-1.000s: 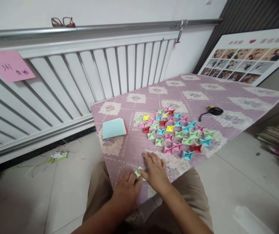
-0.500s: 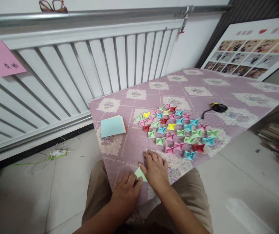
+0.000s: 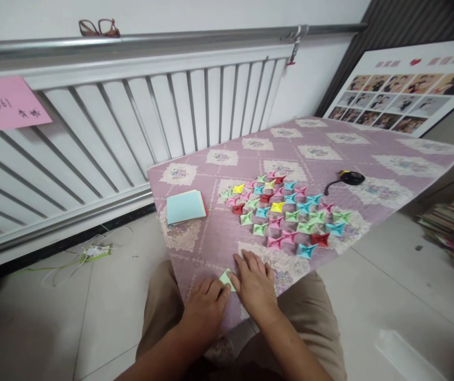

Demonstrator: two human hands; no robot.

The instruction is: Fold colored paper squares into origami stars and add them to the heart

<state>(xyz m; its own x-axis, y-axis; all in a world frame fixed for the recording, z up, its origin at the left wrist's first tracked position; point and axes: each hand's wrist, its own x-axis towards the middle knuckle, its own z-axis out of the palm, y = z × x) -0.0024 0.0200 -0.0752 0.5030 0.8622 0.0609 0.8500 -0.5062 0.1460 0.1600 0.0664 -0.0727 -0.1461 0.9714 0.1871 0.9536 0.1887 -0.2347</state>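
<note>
A small folded light green paper (image 3: 227, 278) lies near the table's front corner, between my two hands. My left hand (image 3: 207, 301) holds its lower left side, the fingers curled together. My right hand (image 3: 255, 283) rests on the table with its fingers apart, the thumb on the paper's right side. Beyond my hands, several folded paper pieces (image 3: 277, 207) in pink, red, green, blue and yellow stand in rows. At the left edge sits a stack of square paper (image 3: 186, 207), light blue on top.
A black tape measure (image 3: 352, 178) lies on the flowered tablecloth (image 3: 219, 241) at the right. Behind the table are a white radiator (image 3: 195, 106) and a photo board (image 3: 401, 90). Glasses (image 3: 99, 27) rest above the pipe. A power strip (image 3: 97, 252) is on the floor.
The green paper shows a smaller, narrower shape between my hands. My right thumb has shifted slightly on it. The whole view has tilted a little.
</note>
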